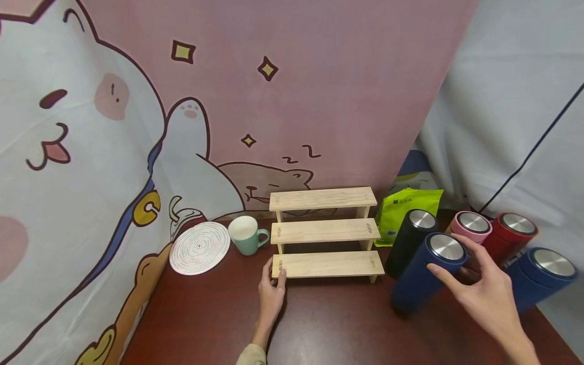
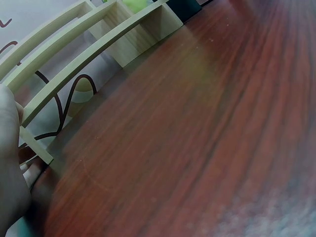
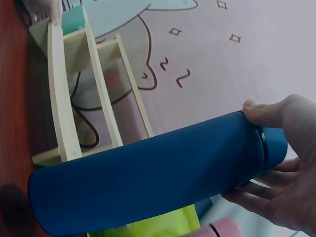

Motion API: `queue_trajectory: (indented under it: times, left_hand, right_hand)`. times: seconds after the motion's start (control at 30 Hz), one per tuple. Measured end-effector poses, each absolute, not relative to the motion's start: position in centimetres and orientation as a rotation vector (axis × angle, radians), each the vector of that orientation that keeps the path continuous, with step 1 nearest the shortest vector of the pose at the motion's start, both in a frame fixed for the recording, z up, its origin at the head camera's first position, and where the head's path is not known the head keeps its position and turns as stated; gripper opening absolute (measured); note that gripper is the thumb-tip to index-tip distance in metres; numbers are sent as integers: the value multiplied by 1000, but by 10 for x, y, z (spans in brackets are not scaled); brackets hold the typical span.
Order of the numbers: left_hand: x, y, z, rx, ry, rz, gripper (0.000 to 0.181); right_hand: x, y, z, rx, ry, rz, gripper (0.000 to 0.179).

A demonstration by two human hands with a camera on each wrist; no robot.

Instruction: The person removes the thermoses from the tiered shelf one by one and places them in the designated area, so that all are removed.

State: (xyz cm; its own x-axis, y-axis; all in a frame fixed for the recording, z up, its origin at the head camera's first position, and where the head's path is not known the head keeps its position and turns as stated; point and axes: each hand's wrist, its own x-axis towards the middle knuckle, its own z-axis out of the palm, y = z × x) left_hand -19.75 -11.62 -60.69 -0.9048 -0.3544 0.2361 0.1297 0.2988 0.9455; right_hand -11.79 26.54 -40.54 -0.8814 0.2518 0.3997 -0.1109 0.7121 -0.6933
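Observation:
My right hand grips a blue thermos bottle near its steel-topped cap, thumb on one side and fingers round the other. In the right wrist view the thermos appears smooth and plain, with a dark ring below its cap. A three-step wooden rack stands on the table, to the left of that bottle. At the rack's front left corner, my left hand pinches the end of the lowest step, thumb on top. The left wrist view catches only part of this hand beside the step's end.
A black thermos stands behind the held one. Pink, red and another blue thermos crowd the right. Behind them sits a lime-green pouch. Left of the rack are a mint mug and a round woven mat.

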Motion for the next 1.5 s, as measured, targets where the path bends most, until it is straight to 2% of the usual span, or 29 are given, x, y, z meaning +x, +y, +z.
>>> queue_trajectory:
  times: [0.73,1.27,1.5]
  left_hand:
    - [-200,-121,-604,223,-2171,-1642,49]
    - [-199,-124,-606,213,-2172,-1641,49]
    - [-199,-130,-594,203,-2249,-1655,52]
  right_hand:
    - [-119,306,-431,-538,-2458,964,89]
    - [-121,308,-446,-502,-2365,952,85]
    - [-119,300,-434,-419,-2338,961,89]
